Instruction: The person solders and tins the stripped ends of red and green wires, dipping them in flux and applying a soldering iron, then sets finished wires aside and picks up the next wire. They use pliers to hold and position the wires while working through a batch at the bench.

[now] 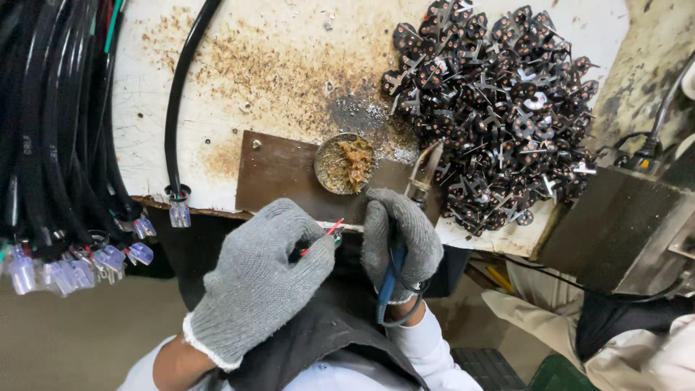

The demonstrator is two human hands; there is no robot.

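Left hand (257, 279): gloved, fingers curled, pinching red wire (323, 237) | Right hand (400, 237): gloved, fist upright, gripping soldering iron (422, 176) beside flux tin (344, 164)

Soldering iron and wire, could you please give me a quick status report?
Left hand pinching red wire. Right hand gripping soldering iron, tip up by flux tin. Nothing between them.

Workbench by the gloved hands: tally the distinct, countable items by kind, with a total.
Gloved hands: 2, left hand, right hand
Soldering iron: 1
Round tin of brownish paste: 1
Red wire: 1
Heap of dark metal parts: 1, pieces too many to count
Total: 6
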